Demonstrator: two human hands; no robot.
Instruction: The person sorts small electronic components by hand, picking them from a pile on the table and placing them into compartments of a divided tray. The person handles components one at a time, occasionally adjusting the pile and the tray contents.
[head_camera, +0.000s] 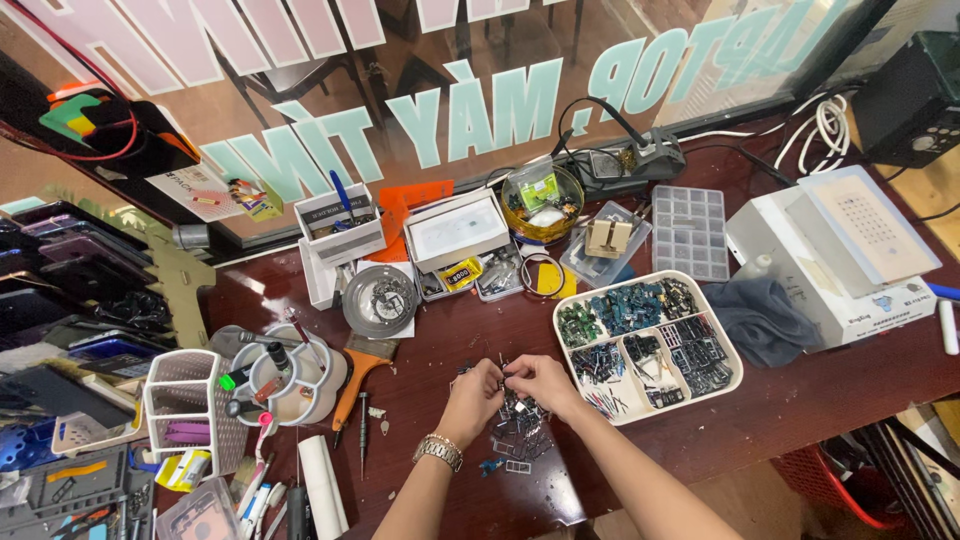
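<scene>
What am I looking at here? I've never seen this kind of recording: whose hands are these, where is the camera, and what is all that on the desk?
The single picture comes from a camera worn on a person's head, looking down at a dark red workbench. The left hand, with a metal wristwatch, and the right hand meet over a small pile of tiny metal parts and pinch one together; it is too small to identify. To the right sits a white divided tray of small electronic parts; to the left, a cup of tools.
</scene>
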